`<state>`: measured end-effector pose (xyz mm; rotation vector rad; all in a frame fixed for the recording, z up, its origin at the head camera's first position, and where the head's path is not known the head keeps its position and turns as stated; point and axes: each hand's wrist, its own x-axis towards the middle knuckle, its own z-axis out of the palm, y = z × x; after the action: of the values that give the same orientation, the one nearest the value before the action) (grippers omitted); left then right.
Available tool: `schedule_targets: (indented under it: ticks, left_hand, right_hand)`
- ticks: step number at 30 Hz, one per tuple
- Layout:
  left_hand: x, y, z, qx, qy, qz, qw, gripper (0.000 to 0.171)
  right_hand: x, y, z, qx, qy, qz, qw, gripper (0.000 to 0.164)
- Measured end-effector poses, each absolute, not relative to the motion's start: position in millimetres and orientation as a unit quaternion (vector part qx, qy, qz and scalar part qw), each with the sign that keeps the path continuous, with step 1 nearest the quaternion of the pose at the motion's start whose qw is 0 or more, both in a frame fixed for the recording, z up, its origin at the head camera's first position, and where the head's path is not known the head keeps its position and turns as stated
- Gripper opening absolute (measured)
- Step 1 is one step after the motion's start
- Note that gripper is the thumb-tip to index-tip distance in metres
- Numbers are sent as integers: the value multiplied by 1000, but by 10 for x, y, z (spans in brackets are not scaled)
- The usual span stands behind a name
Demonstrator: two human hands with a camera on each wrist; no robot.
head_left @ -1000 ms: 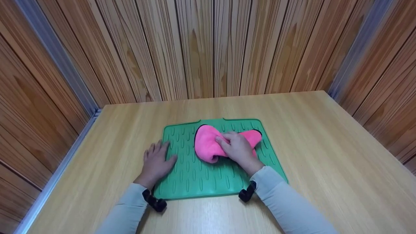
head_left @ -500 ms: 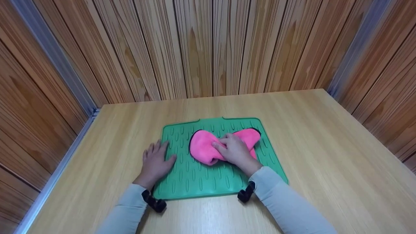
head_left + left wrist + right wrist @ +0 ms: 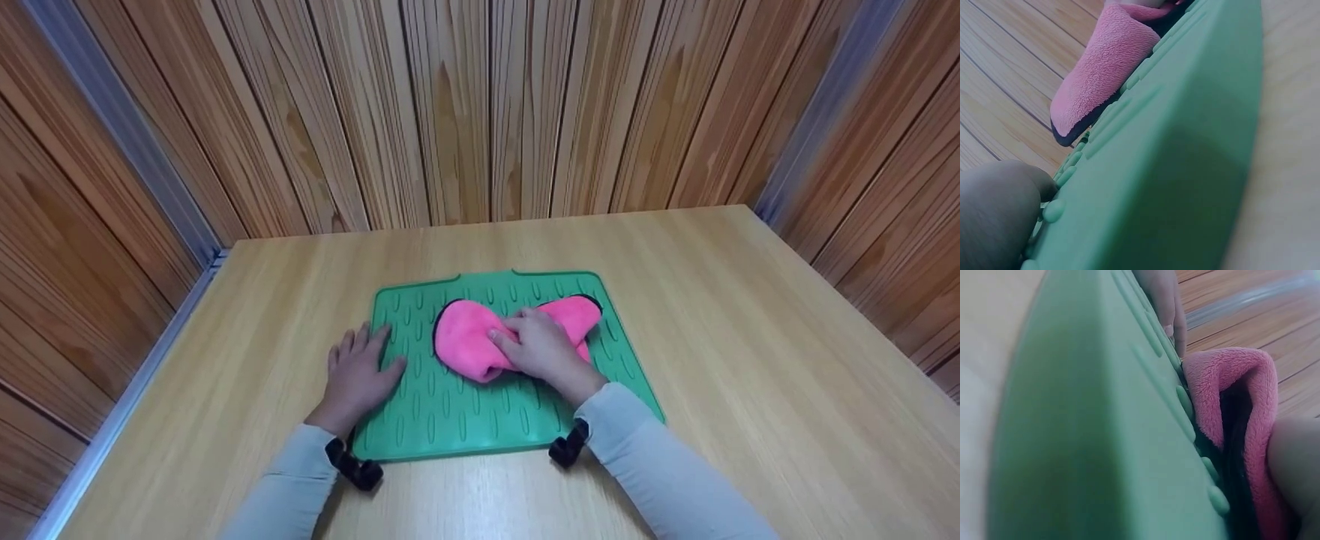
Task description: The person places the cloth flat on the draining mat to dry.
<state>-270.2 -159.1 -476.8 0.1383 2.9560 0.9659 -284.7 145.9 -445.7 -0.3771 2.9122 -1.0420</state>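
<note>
A green ridged mat (image 3: 450, 420) lies on the wooden table. On it is a bunched pink cloth (image 3: 469, 341) with dark edging; the right wrist view shows its fluffy pile and a dark inner side of the fold (image 3: 1230, 377). My right hand (image 3: 546, 346) grips the cloth around its middle, thumb toward the left, with pink lobes bulging out on both sides. My left hand (image 3: 360, 379) rests flat over the mat's left edge, fingers spread and thumb on the ridges. In the left wrist view that thumb (image 3: 1002, 208) sits beside the mat's raised bumps.
The light wooden table (image 3: 750, 360) extends around the mat on every side. Wood-panelled walls (image 3: 457, 112) enclose it at the back, left and right. Black straps with small mounts (image 3: 356, 465) sit at both wrists.
My right hand has shifted slightly left and toward me with the cloth, whose left lobe slid left and down across the mat. The left hand has stayed in place.
</note>
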Motion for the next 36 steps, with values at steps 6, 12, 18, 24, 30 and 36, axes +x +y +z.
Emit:
schedule_targets:
  ticks: [6,12,18,24,30,36]
  left_hand:
    - [-2685,-1558,-4718,42,940,338,9,71]
    - [-2667,-1504,-4627,23,918,396,21,66]
    - [-2616,-1381,-4566,20,910,412,31,59]
    - [-2624,-1241,-4554,20,908,418,15,55]
    - [-2699,-1132,-4602,24,907,420,11,54]
    - [-2751,-1038,-4633,12,903,428,24,56]
  right_hand:
    - [-2825,1626,-4168,-139,912,-385,-10,57]
    - [-2842,1902,-4025,-138,891,-428,-68,52]
    - [-2825,2287,-4072,-104,880,-456,-81,50]
    - [-2833,2594,-4177,-73,880,-463,-78,52]
    - [-2834,2776,-4340,-50,876,-476,-56,57]
    - [-2819,2836,-4461,-29,870,-492,-17,64]
